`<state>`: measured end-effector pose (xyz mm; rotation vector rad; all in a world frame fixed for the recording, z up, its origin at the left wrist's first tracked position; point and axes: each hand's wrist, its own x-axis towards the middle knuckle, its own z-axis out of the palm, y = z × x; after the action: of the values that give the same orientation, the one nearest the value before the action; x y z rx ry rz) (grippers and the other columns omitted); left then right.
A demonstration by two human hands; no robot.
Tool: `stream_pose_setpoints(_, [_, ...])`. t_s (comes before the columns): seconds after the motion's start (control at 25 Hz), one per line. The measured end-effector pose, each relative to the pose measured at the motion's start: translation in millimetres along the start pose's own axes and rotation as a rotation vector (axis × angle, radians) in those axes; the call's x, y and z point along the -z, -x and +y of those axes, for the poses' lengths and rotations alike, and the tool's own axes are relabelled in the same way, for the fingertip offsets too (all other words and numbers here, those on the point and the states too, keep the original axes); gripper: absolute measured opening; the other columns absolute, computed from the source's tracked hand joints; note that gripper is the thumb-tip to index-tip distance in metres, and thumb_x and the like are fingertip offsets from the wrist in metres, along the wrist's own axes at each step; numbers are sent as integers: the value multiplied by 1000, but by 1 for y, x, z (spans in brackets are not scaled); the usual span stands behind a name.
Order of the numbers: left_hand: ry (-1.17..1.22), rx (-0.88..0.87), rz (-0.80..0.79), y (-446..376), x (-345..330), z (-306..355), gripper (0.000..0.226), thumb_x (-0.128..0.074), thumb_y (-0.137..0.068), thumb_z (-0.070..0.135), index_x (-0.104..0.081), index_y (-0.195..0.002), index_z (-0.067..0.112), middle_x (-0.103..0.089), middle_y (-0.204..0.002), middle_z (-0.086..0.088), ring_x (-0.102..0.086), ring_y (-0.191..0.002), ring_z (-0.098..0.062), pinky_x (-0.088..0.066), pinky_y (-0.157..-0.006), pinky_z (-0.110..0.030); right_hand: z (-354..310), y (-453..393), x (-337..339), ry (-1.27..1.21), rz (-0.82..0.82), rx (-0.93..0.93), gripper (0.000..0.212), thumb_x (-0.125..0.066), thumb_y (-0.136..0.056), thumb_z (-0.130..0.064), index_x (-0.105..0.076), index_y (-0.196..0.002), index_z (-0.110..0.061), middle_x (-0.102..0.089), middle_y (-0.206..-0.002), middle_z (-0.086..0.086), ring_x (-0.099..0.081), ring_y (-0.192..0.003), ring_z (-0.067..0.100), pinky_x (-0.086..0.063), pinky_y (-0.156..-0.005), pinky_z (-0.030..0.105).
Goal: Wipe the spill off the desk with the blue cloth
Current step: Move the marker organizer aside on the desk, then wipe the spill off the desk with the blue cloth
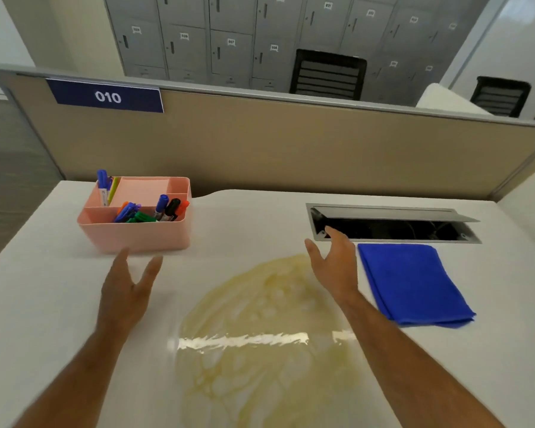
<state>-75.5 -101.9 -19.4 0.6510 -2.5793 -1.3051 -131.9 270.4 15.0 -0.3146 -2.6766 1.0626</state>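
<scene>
Here, the left hand (127,291) and right hand (334,264) are being held spread wide above the desk (44,319), nothing being gripped. The blue cloth (411,285) is lying folded at three o'clock of the right hand, just beside it. The yellowish spill (260,335) is pooling between both forearms, a pink organiser (136,230) sitting at eleven o'clock.

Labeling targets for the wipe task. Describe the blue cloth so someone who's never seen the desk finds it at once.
Start at the white desk and find the open metal cable hatch set into its far right side. The blue cloth lies folded flat just in front of that hatch, right of the yellowish spill and beside the right hand, untouched. It is the only bright blue fabric; the other blue items are markers in the pink organizer.
</scene>
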Motion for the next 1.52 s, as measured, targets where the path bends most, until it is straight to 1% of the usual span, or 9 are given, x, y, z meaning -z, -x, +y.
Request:
stream_pose_setpoints(0.2, [-458,-251,-236,42,-14,-2,104,-27,-74,84,-33,-152,16,-25,-163,-5,-11,-153,-20,-3,-123,-43,68,0,68,533,39,-50,50,-58,-96,-44,-58,-133,-10,-64,-131,11,-54,-119,33,-48,-94,46])
stream_pose_setpoints(0.48, [-714,-250,-239,86,-10,-15,119,-1,-66,94,-6,-158,20,2,-167,-2,8,-153,-15,6,-122,-47,98,10,79,798,-219,-51,31,-46,-103,-27,-54,-129,-12,-65,-120,10,-59,-109,25,-51,-89,36])
stream_pose_setpoints(0.6, [-741,-256,-238,88,-11,-15,117,0,-67,93,-5,-158,20,3,-167,-2,9,-153,-15,6,-122,-47,91,0,87,723,-239,-44,28,-51,-100,-17,-59,-125,-9,-67,-114,10,-61,-98,27,-51,-83,37])
stream_pose_setpoints(0.8, [-747,-264,-242,84,-11,-20,116,0,-68,94,-3,-158,21,5,-167,0,12,-152,-13,7,-122,-48,52,-24,117,378,-37,7,29,-67,-84,-11,-72,-113,-10,-73,-97,15,-66,-88,36,-48,-75,34])
stream_pose_setpoints(1.0, [-744,-261,-235,84,-11,-20,117,0,-67,95,-4,-158,22,5,-167,0,12,-152,-12,7,-122,-47,-10,-60,138,255,46,186,20,-64,-77,-7,-78,-89,-12,-65,-69,0,-64,-72,28,-47,-71,28])
stream_pose_setpoints(1.2, [-726,-264,-229,85,-11,-18,117,-1,-67,95,-5,-158,22,4,-167,0,12,-152,-12,7,-122,-48,-50,-86,130,99,158,342,23,-59,-81,-5,-77,-95,-9,-73,-81,3,-63,-70,18,-50,-72,27])
stream_pose_setpoints(1.36, [-731,-260,-230,85,-10,-17,117,-1,-67,95,-5,-158,22,4,-167,1,13,-152,-11,8,-122,-48,-43,-55,100,98,258,641,27,-56,-79,-7,-77,-95,-7,-78,-90,11,-70,-77,31,-56,-76,37])
stream_pose_setpoints(1.44, [-729,-258,-230,85,-10,-17,117,-1,-67,96,-5,-158,22,4,-167,0,12,-152,-11,8,-122,-48,-13,-20,80,234,203,815,22,-60,-81,-6,-78,-93,-5,-78,-88,13,-70,-75,35,-56,-76,40])
stream_pose_setpoints(1.52, [-722,-259,-230,84,-10,-17,118,-1,-67,96,-6,-158,22,4,-167,1,13,-152,-11,8,-122,-48,25,15,66,330,-26,847,12,-70,-79,0,-77,-88,-4,-77,-81,13,-70,-70,34,-60,-74,45])
